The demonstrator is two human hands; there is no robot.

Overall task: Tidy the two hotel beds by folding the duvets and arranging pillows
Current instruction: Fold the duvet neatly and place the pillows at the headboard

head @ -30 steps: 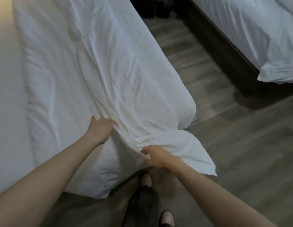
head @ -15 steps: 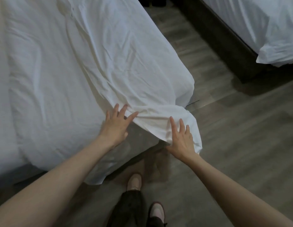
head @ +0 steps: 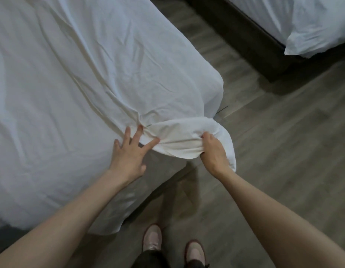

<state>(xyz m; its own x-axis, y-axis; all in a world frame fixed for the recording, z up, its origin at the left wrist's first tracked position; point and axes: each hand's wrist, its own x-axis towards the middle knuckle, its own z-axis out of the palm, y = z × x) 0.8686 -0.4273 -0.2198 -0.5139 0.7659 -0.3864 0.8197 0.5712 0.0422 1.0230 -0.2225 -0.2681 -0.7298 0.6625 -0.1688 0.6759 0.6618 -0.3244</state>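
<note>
**Grey floor, two beds, one corner in hand**

Grey wood-look plank floor point(head: 274, 151) runs between two beds. Nearest us stand our two pale pink shoes point(head: 152, 237). Beyond them our left hand point(head: 129, 153) lies with fingers straight and spread, pressing flat on the crumpled white duvet point(head: 110, 64) that covers the near bed and hangs over its foot edge. Just beside it, our right hand point(head: 214, 151) has its fingers curled tight round the duvet's bunched corner point(head: 179, 136), held clear of the bed's end. Farthest off, at the upper right, a second white duvet point(head: 312, 22) droops over the other bed's dark base point(head: 245, 35).
</note>
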